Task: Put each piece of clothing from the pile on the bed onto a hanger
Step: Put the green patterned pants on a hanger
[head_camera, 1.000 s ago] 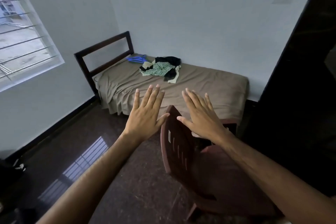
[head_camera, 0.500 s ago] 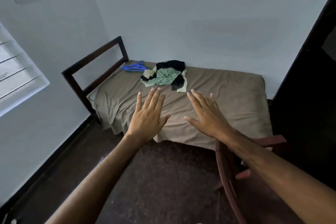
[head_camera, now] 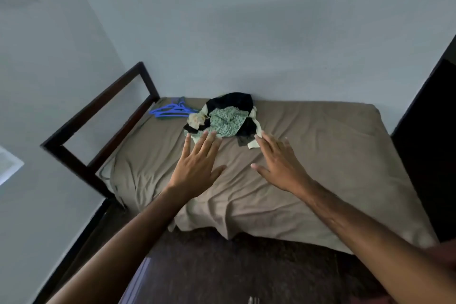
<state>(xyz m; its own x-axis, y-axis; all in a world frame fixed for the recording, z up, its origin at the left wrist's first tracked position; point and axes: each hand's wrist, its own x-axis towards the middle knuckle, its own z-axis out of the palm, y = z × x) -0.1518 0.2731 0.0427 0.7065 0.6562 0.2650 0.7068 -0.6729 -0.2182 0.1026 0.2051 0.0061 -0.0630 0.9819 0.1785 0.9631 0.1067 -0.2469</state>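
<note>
Approach step, nothing hung yet. My left hand [head_camera: 195, 168] and right hand [head_camera: 281, 168] are both flat, fingers straight and spread, holding nothing, hovering over the bed [head_camera: 320, 168]. The clothes pile [head_camera: 225, 118] sits just past my fingertips, between the two hands and slightly beyond them, toward the wall. The blue hangers [head_camera: 170, 112] lie beyond my left hand, left of the pile, near the headboard [head_camera: 98, 116]. Next move, my guess: reach on, pinch one garment off the top, the green patterned piece [head_camera: 227, 121] looks freest, then grab a hanger. The pile is a crumpled heap, no clear long axis, a bit wider across my reach. The hangers' long axis runs across my reach; which way the hooks point I can't tell.
</note>
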